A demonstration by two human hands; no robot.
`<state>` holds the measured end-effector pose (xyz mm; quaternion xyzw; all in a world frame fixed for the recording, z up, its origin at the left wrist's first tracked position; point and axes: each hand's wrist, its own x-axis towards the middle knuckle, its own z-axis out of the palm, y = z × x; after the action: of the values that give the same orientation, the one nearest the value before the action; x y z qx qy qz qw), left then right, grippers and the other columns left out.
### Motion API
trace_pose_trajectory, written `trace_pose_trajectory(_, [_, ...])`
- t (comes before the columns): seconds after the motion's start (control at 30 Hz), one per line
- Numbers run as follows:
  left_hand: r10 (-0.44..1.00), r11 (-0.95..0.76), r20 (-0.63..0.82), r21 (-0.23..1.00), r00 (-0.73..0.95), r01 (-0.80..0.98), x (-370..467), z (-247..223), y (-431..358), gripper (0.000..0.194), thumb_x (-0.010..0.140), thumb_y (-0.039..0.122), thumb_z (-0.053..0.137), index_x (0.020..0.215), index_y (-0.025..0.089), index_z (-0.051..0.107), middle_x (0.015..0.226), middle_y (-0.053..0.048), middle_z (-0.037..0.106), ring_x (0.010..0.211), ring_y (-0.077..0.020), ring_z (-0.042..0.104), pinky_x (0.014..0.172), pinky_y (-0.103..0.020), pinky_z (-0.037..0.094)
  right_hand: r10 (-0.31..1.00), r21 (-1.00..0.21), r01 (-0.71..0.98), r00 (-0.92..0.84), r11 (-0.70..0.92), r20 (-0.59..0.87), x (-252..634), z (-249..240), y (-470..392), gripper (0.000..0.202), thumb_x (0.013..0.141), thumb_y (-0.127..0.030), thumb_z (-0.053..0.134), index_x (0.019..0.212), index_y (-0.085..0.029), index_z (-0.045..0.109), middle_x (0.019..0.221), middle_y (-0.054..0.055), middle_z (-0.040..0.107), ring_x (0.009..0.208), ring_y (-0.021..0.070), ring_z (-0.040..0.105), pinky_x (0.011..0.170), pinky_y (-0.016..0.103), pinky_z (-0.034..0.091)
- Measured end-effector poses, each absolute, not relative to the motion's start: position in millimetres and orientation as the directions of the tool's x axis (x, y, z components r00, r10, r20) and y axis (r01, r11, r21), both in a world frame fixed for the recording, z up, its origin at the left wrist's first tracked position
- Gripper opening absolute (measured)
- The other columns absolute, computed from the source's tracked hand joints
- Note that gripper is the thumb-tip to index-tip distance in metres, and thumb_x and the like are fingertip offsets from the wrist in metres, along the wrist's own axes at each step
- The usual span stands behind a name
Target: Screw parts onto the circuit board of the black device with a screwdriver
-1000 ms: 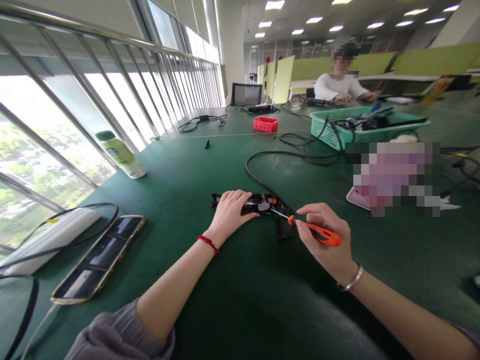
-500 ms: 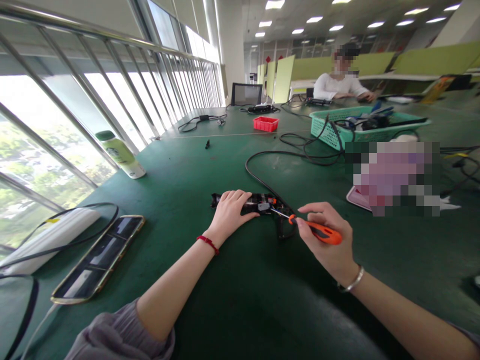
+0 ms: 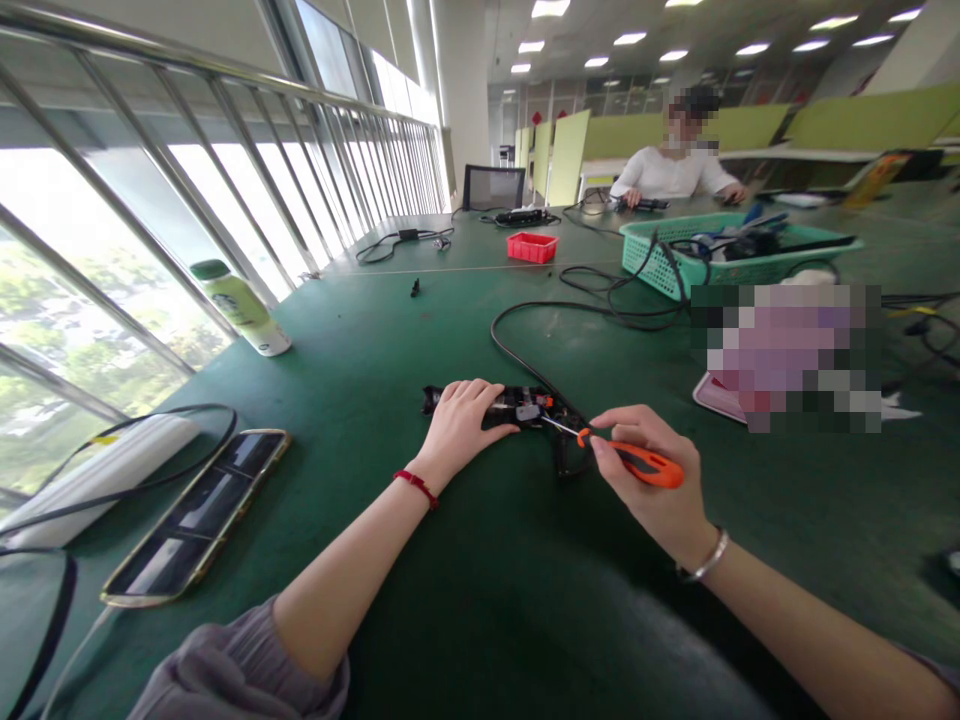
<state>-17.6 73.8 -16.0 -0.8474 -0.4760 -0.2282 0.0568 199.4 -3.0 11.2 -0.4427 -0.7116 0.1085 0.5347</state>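
On the green table lies a black corded device (image 3: 561,455) with its housing open, showing a small grey part (image 3: 529,412) and some orange and wiring inside. My left hand (image 3: 466,415) is closed over the device's left half and hides much of it, thumb along the near side. In my right hand (image 3: 656,470) is a screwdriver (image 3: 651,466) with an orange and black handle, pinched between thumb and fingers. Its metal shaft points left into the exposed insides, beside the grey part. Whether the tip sits on a screw I cannot tell.
A black cable (image 3: 517,310) runs from the device to a green basket (image 3: 652,262) of parts. Behind stands a red tray (image 3: 532,247). At left are a bottle (image 3: 244,312) and a phone (image 3: 199,520). Across the table sits a person (image 3: 667,175) in white.
My hands and the screwdriver stay almost where they were. Across the table, the person's arm has shifted left, and a hand now rests at a dark object there.
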Motion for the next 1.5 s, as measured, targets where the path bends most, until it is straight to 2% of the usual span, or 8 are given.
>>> trace_pose_trajectory(0.23, [0.777,-0.548,0.448,0.138,0.441,0.825,-18.2,-17.2,74.4,0.047,0.076,0.049,0.061,0.112,0.019,0.053,0.102,-0.006,0.06,0.098,-0.0229,0.054,0.093,-0.039,0.038,0.701,-0.65,0.422,0.049,0.632,0.712,198.5,7.1,1.7,0.047,0.067,-0.017,0.065,0.109,-0.023,0.044,0.082,-0.001,0.051,0.064,0.0127,0.056,0.056,0.027,0.05])
trace_pose_trajectory(0.37, [0.779,-0.546,0.447,0.139,0.439,0.826,-18.6,-17.2,74.5,0.046,0.076,0.049,0.062,0.111,0.019,0.053,0.102,-0.006,0.059,0.098,-0.0229,0.054,0.093,-0.039,0.038,0.762,-0.669,0.486,0.009,0.563,0.648,199.7,9.6,-1.9,0.028,0.073,-0.02,0.063,0.097,-0.022,0.049,0.057,-0.008,0.043,0.043,0.0076,0.043,0.043,0.021,0.039])
trace_pose_trajectory(0.47, [0.777,-0.552,0.45,0.149,0.44,0.821,-19.0,-17.1,74.6,0.046,0.077,0.049,0.061,0.112,0.02,0.053,0.103,-0.006,0.059,0.098,-0.0229,0.054,0.093,-0.04,0.038,0.796,-0.697,0.478,-0.009,0.535,0.605,199.8,11.5,-3.3,0.014,0.077,-0.02,0.06,0.088,-0.021,0.052,0.051,-0.009,0.042,0.039,0.0069,0.042,0.041,0.021,0.036])
trace_pose_trajectory(0.67, [0.78,-0.544,0.445,0.137,0.439,0.828,-19.2,-16.5,74.4,0.048,0.076,0.049,0.061,0.112,0.019,0.052,0.103,-0.006,0.059,0.098,-0.0227,0.054,0.094,-0.039,0.037,0.685,-0.624,0.477,0.061,0.618,0.726,197.6,11.9,0.8,0.028,0.07,-0.014,0.062,0.094,-0.022,0.05,0.078,-0.001,0.054,0.063,0.0124,0.056,0.059,0.026,0.049])
trace_pose_trajectory(0.77, [0.781,-0.542,0.445,0.134,0.439,0.829,-19.0,-16.8,74.3,0.049,0.076,0.05,0.061,0.112,0.018,0.053,0.103,-0.006,0.059,0.099,-0.0229,0.054,0.094,-0.039,0.037,0.731,-0.658,0.466,0.033,0.592,0.682,197.3,12.2,0.1,0.032,0.071,-0.016,0.062,0.099,-0.022,0.047,0.065,-0.006,0.048,0.051,0.0101,0.05,0.049,0.023,0.046])
trace_pose_trajectory(0.93, [0.777,-0.55,0.452,0.15,0.438,0.822,-19.4,-17.7,74.6,0.047,0.076,0.05,0.061,0.112,0.02,0.053,0.103,-0.006,0.059,0.099,-0.023,0.054,0.094,-0.04,0.037,0.799,-0.709,0.458,-0.005,0.537,0.602,197.2,11.0,-3.8,0.016,0.076,-0.02,0.06,0.09,-0.022,0.051,0.054,-0.008,0.047,0.04,0.0077,0.047,0.037,0.019,0.038])
trace_pose_trajectory(1.17, [0.778,-0.545,0.451,0.139,0.437,0.827,-18.8,-16.4,74.0,0.047,0.076,0.049,0.062,0.111,0.019,0.053,0.102,-0.005,0.06,0.097,-0.0226,0.054,0.093,-0.039,0.038,0.642,-0.584,0.505,0.075,0.635,0.763,195.5,8.8,1.2,0.026,0.07,-0.012,0.06,0.091,-0.023,0.05,0.082,0.0,0.051,0.066,0.0128,0.057,0.063,0.028,0.052])
trace_pose_trajectory(1.5, [0.78,-0.546,0.442,0.135,0.443,0.827,-19.6,-18.2,75.6,0.048,0.077,0.05,0.06,0.113,0.019,0.052,0.104,-0.006,0.06,0.099,-0.0228,0.054,0.094,-0.039,0.036,0.781,-0.696,0.463,0.014,0.549,0.625,197.1,7.9,-2.3,0.014,0.077,-0.017,0.059,0.088,-0.022,0.051,0.054,-0.008,0.045,0.043,0.0085,0.046,0.043,0.022,0.039])
